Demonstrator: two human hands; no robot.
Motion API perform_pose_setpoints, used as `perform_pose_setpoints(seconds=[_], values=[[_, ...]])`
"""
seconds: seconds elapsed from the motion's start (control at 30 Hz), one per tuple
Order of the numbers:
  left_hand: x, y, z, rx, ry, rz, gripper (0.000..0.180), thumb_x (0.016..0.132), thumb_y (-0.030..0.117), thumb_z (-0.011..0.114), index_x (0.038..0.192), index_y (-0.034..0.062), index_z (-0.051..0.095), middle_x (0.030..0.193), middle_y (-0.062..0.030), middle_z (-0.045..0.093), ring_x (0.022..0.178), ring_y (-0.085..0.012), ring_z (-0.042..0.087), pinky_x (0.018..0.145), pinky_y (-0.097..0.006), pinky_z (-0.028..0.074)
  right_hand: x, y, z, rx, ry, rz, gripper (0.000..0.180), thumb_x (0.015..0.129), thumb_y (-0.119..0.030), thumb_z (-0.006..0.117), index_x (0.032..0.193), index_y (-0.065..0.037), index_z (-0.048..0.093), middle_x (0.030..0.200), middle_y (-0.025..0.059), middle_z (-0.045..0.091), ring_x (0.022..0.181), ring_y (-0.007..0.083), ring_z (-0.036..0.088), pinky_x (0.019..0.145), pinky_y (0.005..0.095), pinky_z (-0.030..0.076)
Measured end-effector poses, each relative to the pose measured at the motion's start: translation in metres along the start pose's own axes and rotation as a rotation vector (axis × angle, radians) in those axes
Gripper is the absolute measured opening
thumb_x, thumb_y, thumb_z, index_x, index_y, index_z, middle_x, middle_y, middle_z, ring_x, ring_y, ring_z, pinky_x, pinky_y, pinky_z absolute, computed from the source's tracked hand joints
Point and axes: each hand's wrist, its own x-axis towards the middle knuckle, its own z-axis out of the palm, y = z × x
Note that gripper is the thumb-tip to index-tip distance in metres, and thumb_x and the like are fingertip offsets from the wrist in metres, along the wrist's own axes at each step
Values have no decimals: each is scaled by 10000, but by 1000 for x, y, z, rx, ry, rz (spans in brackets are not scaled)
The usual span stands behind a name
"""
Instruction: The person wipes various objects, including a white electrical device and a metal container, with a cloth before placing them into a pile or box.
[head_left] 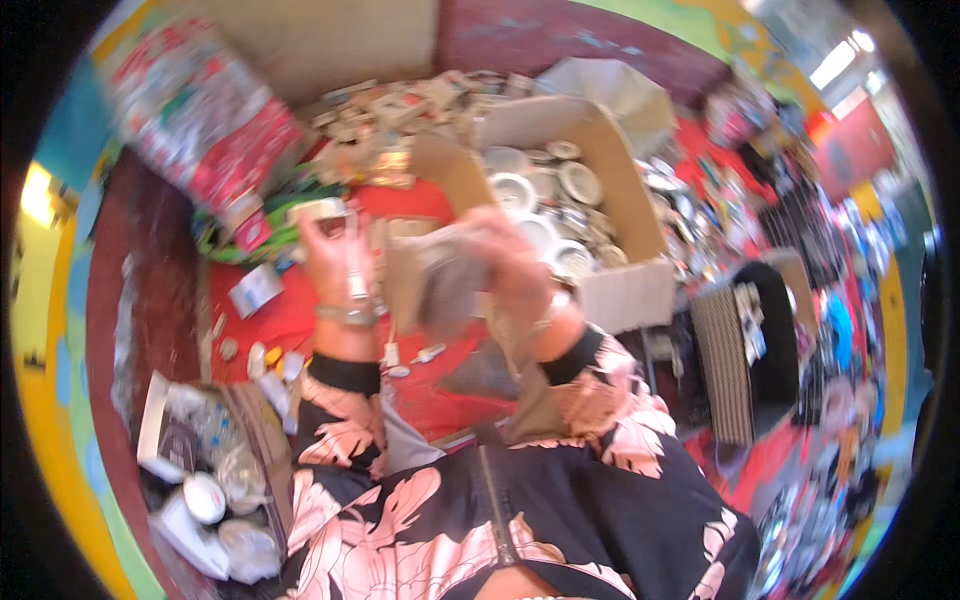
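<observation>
My left hand (pixel 336 262) is closed around a small white object (pixel 322 209) with a flat top, whose exact kind I cannot make out. A white strip, perhaps a cable (pixel 355 255), runs down along the palm side of this hand. My right hand (pixel 515 268), smeared by motion, grips a grey-brown cloth (pixel 448 285) that hangs between the two hands. Below them on the red floor covering lie small white plug-like pieces (pixel 391 354).
Beyond my right hand stands an open cardboard box (pixel 640 215) holding several round white items. Small boxes (pixel 430 100) are heaped at the back. A carton (pixel 275 440) of bagged things is at lower left, a patterned bin (pixel 725 375) at right, a red-and-white sack (pixel 200 110) at far left.
</observation>
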Motion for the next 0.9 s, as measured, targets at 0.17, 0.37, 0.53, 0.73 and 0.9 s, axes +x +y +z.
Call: perform_pose_setpoints(seconds=[0.17,0.37,0.53,0.73,0.9], values=[[-2,10,3,-647,-75,-405,458,862,470,510,1017,40,530,763,-67,576,667,-197,569,634,-313,503,4,-41,-25,541,220,-119,379,905,-331,434,1136,-41,514,1098,112,577,1019,244,551,932,382,416],[-24,12,17,-561,-404,-407,554,902,489,408,1169,6,455,775,-63,547,615,-160,511,543,-284,410,41,-31,-29,751,116,-175,418,931,-333,348,1193,-37,485,1160,109,554,1055,267,537,922,401,430],[-37,11,33,-420,-347,-349,433,946,402,359,1197,60,443,1064,-96,551,953,-200,554,813,-334,456,50,-2,23,47,368,-89,302,902,-217,477,1158,-60,506,1099,96,562,1014,213,548,894,339,424],[-51,-9,31,-91,-416,-184,435,973,351,287,1219,26,439,1168,-90,518,1047,-173,509,915,-296,404,54,52,37,-969,242,-475,440,871,-245,518,1221,6,425,1205,219,467,1173,345,404,984,393,315],[-56,-9,40,118,-498,-113,412,982,312,274,1188,13,469,1120,-79,532,995,-142,511,879,-271,407,57,50,35,-649,460,-253,438,906,-276,460,1224,20,405,1160,218,498,1071,351,482,920,371,373]])
